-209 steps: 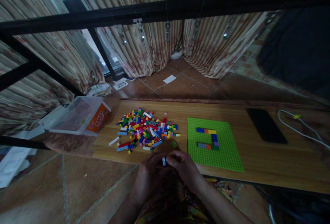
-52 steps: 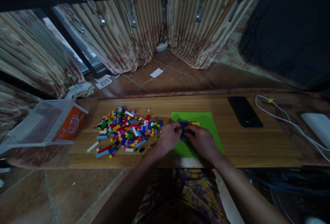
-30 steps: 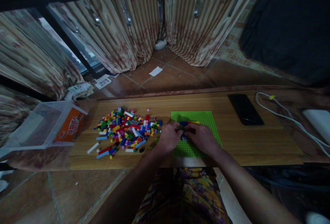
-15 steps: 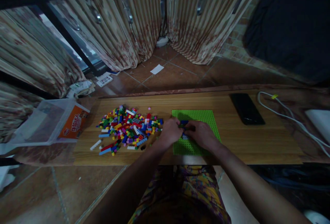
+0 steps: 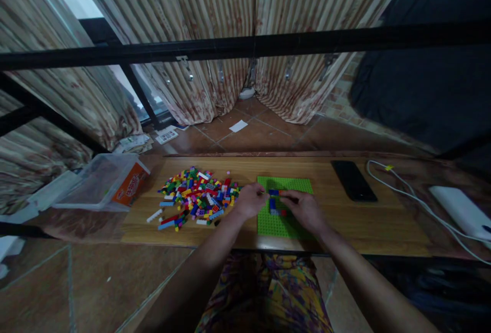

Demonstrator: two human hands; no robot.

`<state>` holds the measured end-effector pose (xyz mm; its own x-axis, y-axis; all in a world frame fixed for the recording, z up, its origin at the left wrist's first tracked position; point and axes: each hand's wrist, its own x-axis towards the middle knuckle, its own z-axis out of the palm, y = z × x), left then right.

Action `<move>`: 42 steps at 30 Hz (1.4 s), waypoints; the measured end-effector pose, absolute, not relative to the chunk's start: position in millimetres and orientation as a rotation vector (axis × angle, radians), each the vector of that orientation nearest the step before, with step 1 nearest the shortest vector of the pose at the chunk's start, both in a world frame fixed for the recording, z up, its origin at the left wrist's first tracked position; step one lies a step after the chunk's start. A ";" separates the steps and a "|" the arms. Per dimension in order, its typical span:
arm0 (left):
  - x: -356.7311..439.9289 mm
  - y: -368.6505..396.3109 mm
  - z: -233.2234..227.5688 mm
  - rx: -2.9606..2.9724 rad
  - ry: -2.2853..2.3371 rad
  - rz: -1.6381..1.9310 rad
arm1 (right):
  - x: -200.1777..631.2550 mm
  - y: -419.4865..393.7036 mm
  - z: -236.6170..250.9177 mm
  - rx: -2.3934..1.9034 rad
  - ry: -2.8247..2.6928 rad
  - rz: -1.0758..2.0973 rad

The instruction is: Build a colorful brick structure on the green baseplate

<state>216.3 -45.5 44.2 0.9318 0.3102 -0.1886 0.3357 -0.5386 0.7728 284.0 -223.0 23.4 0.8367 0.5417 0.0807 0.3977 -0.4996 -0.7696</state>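
Note:
A green studded baseplate [image 5: 264, 228] lies on the wooden board. On its upper middle sit dark blue bricks [image 5: 272, 204], with a small red brick [image 5: 284, 213] and pale greyish pieces [image 5: 275, 212] beside them. My left hand [image 5: 251, 201] is over the plate's left edge, fingers curled into a pinch just left of the blue bricks. Whatever its fingertips hold is too small to make out. From the other side my right hand [image 5: 306, 210] reaches in, thumb and forefinger slightly apart near the bricks. No piece shows between them.
Left of the plate spreads a pile of loose coloured bricks [image 5: 203, 197]. A clear plastic box [image 5: 103, 179] with an orange label stands at the far left. To the right lie a black phone [image 5: 353, 180], a white cable [image 5: 408, 190] and a white device [image 5: 458, 210].
My hands, close together over the bricks before, have moved apart a little, so more of the blue and red bricks shows. The head view has tilted up.

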 end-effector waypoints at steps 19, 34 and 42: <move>51.9 16.4 15.4 1.807 0.794 0.340 | 185.3 -155.9 13.7 -2.108 -1.099 0.236; 18.8 37.8 14.1 1.983 1.238 0.605 | 184.6 -115.8 9.0 -2.188 -1.194 0.188; 17.9 61.1 5.2 2.132 1.416 0.727 | 183.0 -69.9 19.9 -2.294 -1.380 0.160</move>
<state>17.9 61.1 5.2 0.3248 0.9309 0.1670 0.6778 -0.3523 0.6453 183.0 -69.9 19.9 0.4911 0.8612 0.1312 0.8082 -0.3941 -0.4377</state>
